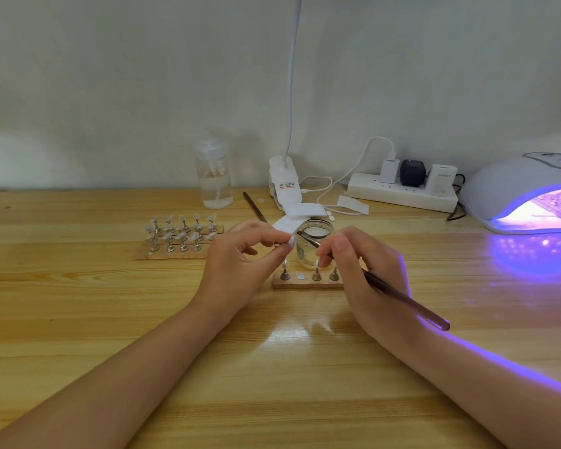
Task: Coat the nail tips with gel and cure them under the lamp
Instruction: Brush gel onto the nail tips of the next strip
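Observation:
My left hand (240, 254) pinches a small metal stand with a pale nail tip (291, 241) on its end, lifted above the table. My right hand (360, 270) grips a long brown brush (405, 301); its bristle end points toward the nail tip, in front of a clear glass jar (314, 244). Below the hands lies a small wooden holder strip (305, 283) with three nail stands and one bare magnet spot. The white curing lamp (525, 192) glows purple at the right edge.
Two wooden strips (178, 249) carrying several nail tips on stands lie to the left. A clear pump bottle (213, 179), a clip lamp base (284, 186), white pads (305, 210), a second brush (255, 207) and a power strip (402, 189) line the back.

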The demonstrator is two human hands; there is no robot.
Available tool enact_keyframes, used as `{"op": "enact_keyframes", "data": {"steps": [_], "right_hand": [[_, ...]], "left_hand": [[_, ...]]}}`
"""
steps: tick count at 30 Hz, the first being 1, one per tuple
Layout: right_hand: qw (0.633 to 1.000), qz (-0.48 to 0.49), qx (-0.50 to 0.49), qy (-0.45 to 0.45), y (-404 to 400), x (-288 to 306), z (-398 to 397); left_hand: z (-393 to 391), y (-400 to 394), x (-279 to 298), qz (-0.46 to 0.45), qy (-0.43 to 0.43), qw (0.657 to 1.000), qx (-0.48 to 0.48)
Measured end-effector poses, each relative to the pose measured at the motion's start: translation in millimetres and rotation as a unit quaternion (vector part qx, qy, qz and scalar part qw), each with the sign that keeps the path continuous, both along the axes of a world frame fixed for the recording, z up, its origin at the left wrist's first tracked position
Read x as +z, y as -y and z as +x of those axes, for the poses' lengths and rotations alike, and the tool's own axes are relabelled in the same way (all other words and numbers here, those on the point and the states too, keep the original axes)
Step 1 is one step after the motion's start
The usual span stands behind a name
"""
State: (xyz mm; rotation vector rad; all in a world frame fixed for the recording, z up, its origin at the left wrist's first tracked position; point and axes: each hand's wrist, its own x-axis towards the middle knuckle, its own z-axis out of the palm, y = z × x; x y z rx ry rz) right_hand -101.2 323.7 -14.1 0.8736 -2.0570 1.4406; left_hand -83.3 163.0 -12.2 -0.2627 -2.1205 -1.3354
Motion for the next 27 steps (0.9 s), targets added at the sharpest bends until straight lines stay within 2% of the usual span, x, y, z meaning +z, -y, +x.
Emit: {"op": "enact_keyframes", "data": {"steps": [10,20,27], "right_hand": [[0.999,0.038,-0.013,-0.011,1.9,0.5,0.6],[0.999,-0.006,0.016,-0.033,-1.5,-1.0,-0.1],[0.999,0.027,-0.025,0.0,1.7,-0.1,-0.4]], "left_hand": [[-2.5,1.3,-1.8,-0.009,0.002,1.0,0.0],[-4.0,1.6,-2.2,-0.011,0.0,1.0,0.007],[-4.4,1.4,-2.8,-0.01,-0.002,1.0,0.007]]}}
